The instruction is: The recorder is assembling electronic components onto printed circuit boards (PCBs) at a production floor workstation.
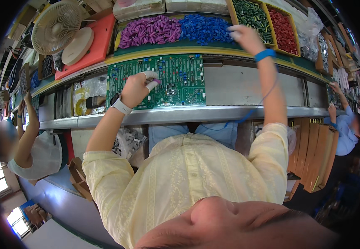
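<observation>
A green circuit board dotted with small parts lies on the rail in front of me. Over its middle, my left hand, with white covers on its fingertips, pinches a small purple component. My right hand, a blue wrist strap around its wrist, reaches to the right end of a pile of blue components. Its fingertips are drawn together beside the pile; whatever they may hold is hidden. Purple components are heaped to the left of the blue ones.
Yellow-edged boxes of green components and red components stand at the back right. A fan and a red board are at the far left. A brush lies left of the circuit board. People work on both sides.
</observation>
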A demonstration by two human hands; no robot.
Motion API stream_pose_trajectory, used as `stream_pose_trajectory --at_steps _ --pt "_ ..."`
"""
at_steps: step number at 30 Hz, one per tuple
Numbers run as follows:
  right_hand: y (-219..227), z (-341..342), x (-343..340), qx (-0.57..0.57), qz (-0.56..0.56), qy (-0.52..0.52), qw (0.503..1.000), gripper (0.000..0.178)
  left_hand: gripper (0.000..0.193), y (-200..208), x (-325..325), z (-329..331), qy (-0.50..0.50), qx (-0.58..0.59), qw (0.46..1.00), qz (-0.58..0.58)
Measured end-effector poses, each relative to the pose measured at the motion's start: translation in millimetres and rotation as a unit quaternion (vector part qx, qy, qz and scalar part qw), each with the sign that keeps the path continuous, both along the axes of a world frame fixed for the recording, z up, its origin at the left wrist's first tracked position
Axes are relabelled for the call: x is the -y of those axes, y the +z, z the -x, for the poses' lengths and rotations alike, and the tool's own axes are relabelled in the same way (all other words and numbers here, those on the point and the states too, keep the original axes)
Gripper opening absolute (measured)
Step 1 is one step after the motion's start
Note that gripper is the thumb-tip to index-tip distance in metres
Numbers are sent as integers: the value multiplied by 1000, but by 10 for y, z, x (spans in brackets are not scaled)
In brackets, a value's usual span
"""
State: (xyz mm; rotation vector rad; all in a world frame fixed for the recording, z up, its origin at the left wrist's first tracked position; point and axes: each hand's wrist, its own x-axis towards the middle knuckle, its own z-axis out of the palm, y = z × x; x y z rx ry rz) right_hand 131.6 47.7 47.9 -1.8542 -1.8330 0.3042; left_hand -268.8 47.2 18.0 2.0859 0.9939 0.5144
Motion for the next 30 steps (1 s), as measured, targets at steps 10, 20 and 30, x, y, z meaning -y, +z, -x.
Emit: stream_pose_trajectory --at_steps 10,20,30 --pt "-166 -2012 406 230 148 -361 891 35 13 -165 283 189 -130 -73 978 -144" --pt "-170 -2070 247 203 187 -340 899 39 12 -266 296 229 -131 -107 973 -154" --pt "-321 -2288 144 187 219 -358 888 44 12 -242 292 179 -156 -91 972 -152"
